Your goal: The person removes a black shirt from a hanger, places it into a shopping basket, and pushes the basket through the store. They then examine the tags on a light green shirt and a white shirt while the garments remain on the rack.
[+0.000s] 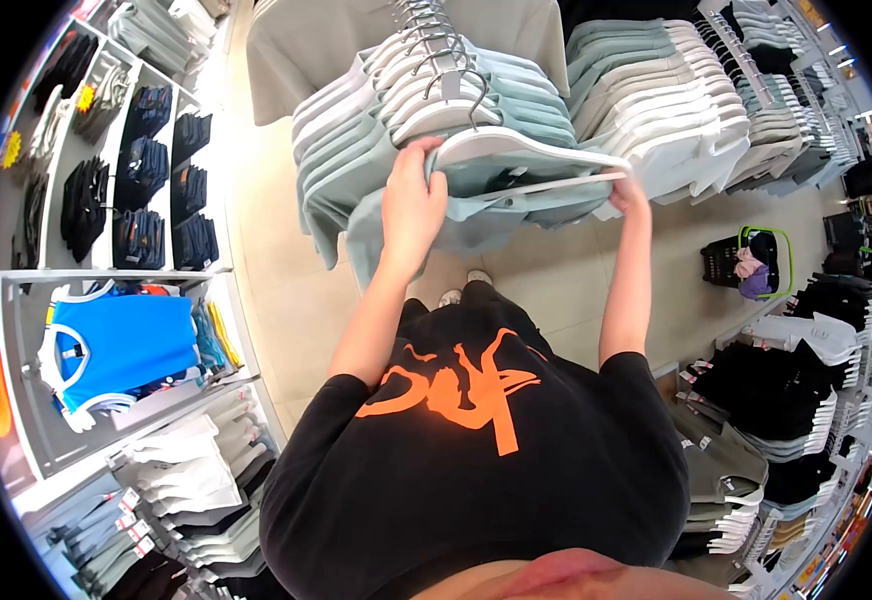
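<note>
A white hanger with a pale green shirt faces me at the front of a rack. My left hand is closed on the shirt near the hanger's left shoulder, thumb in front. At the hanger's right end, my right hand has its fingers wrapped round the tip; part of them is hidden. The shirt's right side hangs off the hanger, leaving the lower bar bare. Behind it, several pale green and white shirts hang on a metal rail.
More white and grey shirts hang to the right. A black basket with a green handle stands on the tiled floor. On the left are shelves of folded jeans and a blue tank top. Dark clothes hang at lower right.
</note>
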`<state>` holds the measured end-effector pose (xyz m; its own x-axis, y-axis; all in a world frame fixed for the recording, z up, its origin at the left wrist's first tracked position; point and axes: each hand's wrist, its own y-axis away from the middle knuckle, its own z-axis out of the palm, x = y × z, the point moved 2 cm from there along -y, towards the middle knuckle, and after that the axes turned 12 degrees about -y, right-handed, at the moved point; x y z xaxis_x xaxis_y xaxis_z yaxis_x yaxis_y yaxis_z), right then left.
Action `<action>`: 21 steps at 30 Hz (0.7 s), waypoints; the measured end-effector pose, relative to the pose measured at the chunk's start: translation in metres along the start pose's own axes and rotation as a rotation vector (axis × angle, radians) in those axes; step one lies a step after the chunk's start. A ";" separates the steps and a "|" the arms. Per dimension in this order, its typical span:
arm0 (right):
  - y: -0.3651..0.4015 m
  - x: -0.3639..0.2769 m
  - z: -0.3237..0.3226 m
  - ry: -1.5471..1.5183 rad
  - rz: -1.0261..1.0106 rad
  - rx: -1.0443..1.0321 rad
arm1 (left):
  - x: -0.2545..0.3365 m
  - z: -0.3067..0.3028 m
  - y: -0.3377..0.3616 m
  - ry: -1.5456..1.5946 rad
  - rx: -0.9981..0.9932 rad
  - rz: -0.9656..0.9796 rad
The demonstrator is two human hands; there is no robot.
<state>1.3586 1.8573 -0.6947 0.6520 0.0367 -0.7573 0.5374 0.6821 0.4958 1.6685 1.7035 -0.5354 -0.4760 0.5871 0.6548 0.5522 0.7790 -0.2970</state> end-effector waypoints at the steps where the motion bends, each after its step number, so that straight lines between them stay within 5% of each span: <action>1: -0.008 0.022 -0.005 -0.070 0.087 0.021 | -0.008 0.005 0.005 0.026 -0.043 -0.013; 3: -0.031 0.075 -0.031 -0.001 0.114 0.144 | -0.025 0.018 0.017 0.077 -0.127 -0.043; 5: -0.002 0.101 -0.007 -0.103 0.207 -0.020 | -0.046 0.024 0.040 0.032 -0.093 -0.088; 8: 0.031 0.143 0.025 0.039 0.209 0.054 | -0.121 0.040 0.084 -0.025 -0.025 -0.253; 12: 0.068 0.176 0.051 0.073 0.130 -0.121 | -0.207 0.046 0.153 -0.325 -0.284 -0.520; 15: 0.090 0.182 0.059 0.163 0.044 -0.039 | -0.221 0.041 0.173 -0.357 -0.632 -0.559; 18: 0.100 0.168 0.055 0.418 -0.183 0.079 | -0.210 0.043 0.170 -0.343 -0.675 -0.536; 21: 0.114 0.143 0.045 0.555 -0.428 0.226 | -0.158 0.037 0.142 -0.095 -0.487 -0.299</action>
<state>1.5369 1.9079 -0.7271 0.0261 0.2064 -0.9781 0.8203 0.5548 0.1390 1.7965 1.7300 -0.7068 -0.7067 0.3923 0.5889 0.6252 0.7358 0.2602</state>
